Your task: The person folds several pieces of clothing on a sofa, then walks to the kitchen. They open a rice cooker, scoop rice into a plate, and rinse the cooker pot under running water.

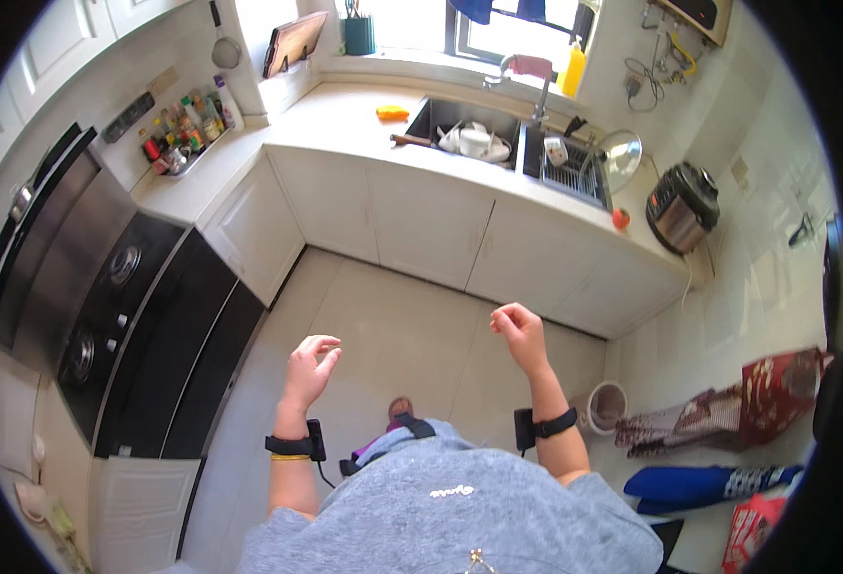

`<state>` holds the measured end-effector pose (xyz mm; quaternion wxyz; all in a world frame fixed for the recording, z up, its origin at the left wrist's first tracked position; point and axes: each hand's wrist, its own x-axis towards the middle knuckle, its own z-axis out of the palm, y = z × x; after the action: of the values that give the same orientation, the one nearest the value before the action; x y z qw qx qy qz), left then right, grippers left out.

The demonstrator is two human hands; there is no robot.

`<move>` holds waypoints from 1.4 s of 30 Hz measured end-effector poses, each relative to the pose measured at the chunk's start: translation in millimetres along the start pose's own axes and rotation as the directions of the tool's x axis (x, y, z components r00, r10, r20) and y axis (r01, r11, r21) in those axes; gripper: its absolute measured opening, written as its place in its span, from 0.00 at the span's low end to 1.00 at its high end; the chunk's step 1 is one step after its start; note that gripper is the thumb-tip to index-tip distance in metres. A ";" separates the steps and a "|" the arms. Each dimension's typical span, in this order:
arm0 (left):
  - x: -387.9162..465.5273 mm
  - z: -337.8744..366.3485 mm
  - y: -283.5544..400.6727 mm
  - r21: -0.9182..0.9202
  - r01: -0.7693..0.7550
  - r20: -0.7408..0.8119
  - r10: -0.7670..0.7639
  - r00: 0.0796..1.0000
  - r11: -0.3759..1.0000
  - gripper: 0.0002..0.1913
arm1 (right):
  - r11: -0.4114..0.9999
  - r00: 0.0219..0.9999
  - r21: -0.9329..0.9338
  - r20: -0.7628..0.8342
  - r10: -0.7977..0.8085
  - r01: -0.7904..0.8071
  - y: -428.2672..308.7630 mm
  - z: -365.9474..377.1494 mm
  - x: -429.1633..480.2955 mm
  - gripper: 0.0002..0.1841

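Note:
My left hand [311, 367] is raised over the tiled floor, its fingers loosely bent and apart from the thumb, holding nothing. My right hand [520, 333] hangs in the air before the white base cabinets [428, 215], fingers curled in with nothing visible in them. Black straps with small dark devices sit on both forearms. Beyond the hands, white bowls [474, 140] are piled in the left sink basin [432, 115]. A brown handle [412, 140] sticks out over its front edge. A white dish [555, 151] and a glass lid [621, 159] are at the right basin.
An orange cloth [392, 113] and a tomato [620, 218] lie on the counter near an electric pressure cooker [683, 206]. At left are a gas stove [106, 308] and a tray of bottles [193, 161]. A waste bin [605, 409] and hanging aprons [722, 416] are at right.

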<state>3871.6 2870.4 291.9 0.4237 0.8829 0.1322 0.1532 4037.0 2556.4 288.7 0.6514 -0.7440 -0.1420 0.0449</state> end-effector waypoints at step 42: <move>866.9 188.6 -96.9 0.571 -0.339 0.354 0.149 0.923 0.747 0.25 | 0.976 0.956 -0.025 -0.205 0.208 -0.218 88.4 10.5 618.9 0.07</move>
<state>4729.7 3110.5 240.8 0.0987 0.9948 -0.0053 0.0262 4639.4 2723.6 273.5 0.6359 -0.7710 0.0046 0.0359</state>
